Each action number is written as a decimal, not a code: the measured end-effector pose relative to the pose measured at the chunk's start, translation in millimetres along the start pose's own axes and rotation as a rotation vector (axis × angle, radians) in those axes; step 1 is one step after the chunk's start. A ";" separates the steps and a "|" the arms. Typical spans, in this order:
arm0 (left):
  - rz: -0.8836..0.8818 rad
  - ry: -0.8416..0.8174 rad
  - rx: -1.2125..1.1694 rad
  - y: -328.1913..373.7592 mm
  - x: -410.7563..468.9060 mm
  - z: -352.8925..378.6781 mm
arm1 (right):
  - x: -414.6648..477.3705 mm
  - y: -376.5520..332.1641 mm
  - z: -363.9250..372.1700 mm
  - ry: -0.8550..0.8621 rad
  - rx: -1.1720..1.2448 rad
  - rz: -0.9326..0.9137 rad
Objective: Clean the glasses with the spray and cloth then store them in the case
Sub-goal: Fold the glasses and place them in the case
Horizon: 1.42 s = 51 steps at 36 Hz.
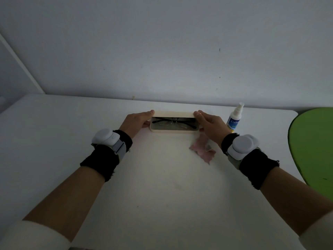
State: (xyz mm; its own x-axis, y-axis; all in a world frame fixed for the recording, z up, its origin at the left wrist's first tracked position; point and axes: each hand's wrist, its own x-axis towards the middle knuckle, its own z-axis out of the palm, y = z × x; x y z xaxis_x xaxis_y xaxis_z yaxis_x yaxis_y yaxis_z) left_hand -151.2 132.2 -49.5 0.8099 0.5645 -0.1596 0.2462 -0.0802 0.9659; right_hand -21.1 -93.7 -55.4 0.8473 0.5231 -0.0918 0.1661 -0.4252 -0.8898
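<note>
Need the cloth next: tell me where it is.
Head view: the pink cloth lies crumpled on the table, right of centre, just nearer than the case, by the right hand.

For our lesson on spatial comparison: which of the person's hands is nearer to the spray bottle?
Right. The right hand holds the right end of the case, just beside the spray bottle; the left hand holds its left end, the whole case lying between.
</note>
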 end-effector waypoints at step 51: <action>0.286 0.066 0.288 -8.7 38.9 11.5 | 26.0 3.3 8.5 0.233 -0.109 -0.112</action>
State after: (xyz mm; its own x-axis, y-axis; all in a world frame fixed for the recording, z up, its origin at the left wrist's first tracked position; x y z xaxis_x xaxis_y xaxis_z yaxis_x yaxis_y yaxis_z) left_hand -115.7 145.4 -66.4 0.8336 0.5369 0.1296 0.1627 -0.4630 0.8713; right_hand -2.8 -75.2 -64.6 0.9117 0.3925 0.1214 0.3080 -0.4573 -0.8343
